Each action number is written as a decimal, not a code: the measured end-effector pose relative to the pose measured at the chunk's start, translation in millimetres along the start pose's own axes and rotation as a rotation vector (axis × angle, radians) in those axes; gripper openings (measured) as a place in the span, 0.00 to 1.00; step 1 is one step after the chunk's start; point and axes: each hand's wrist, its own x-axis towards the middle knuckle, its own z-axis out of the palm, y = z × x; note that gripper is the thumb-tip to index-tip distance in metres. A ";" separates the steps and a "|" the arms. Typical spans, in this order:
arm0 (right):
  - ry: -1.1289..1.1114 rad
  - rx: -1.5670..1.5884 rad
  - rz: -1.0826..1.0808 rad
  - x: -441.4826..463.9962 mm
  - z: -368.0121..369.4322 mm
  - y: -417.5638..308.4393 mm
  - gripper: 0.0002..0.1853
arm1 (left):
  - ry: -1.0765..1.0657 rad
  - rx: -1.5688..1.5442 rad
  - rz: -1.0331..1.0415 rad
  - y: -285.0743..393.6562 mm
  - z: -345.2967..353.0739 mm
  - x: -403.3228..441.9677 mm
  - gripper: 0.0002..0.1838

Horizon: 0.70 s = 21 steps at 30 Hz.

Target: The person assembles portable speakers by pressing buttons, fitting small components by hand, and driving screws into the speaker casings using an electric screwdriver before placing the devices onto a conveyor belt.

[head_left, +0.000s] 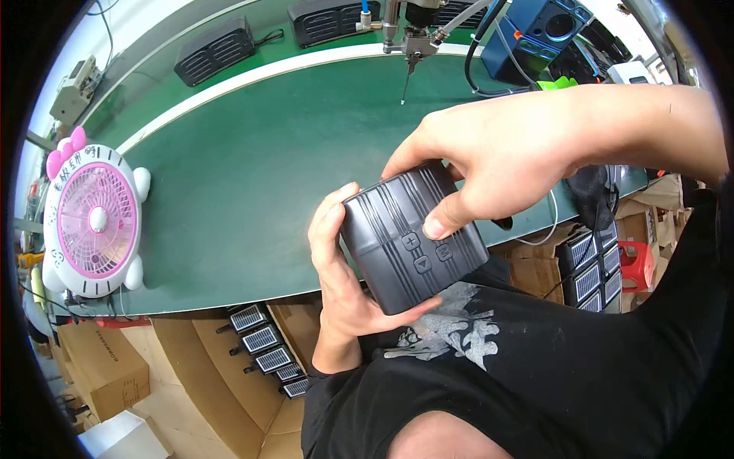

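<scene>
A black portable speaker (382,241) with ribbed casing is held tilted above the front edge of the green workbench. Its visible face has several raised buttons, one marked with a plus and one with a triangle. My left hand (336,268) supports it from the left side and below, fingers wrapped around the edge. From the upper right, my right hand (489,164) grips the casing, with the thumb pressed on the face beside the buttons and the fingers over the top edge. The speaker's far side is hidden.
An electric screwdriver (413,50) hangs over the green bench (229,191). A pink-and-white fan (98,218) stands left. Black speakers (218,52) line the back; a blue speaker (535,34) sits back right. Below, a cardboard box (206,375) holds several solar-panel units (260,339).
</scene>
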 end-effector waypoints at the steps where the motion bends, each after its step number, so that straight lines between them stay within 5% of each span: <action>1: -0.004 0.002 0.006 -0.1 -0.3 -0.6 0.33 | 0.001 -0.006 -0.004 1.4 0.1 -0.2 0.69; 14: -0.041 0.139 0.037 2.2 2.7 -3.7 0.31 | -0.046 0.067 -0.035 2.3 -0.2 -3.7 0.70; 19: 0.320 0.173 -0.297 -2.8 38.1 36.6 0.34 | -0.014 0.005 -0.012 -6.9 -6.1 -4.1 0.67; 21: 0.638 0.000 -0.642 3.5 59.1 65.9 0.36 | -0.047 0.074 0.023 -4.7 -6.5 -2.0 0.66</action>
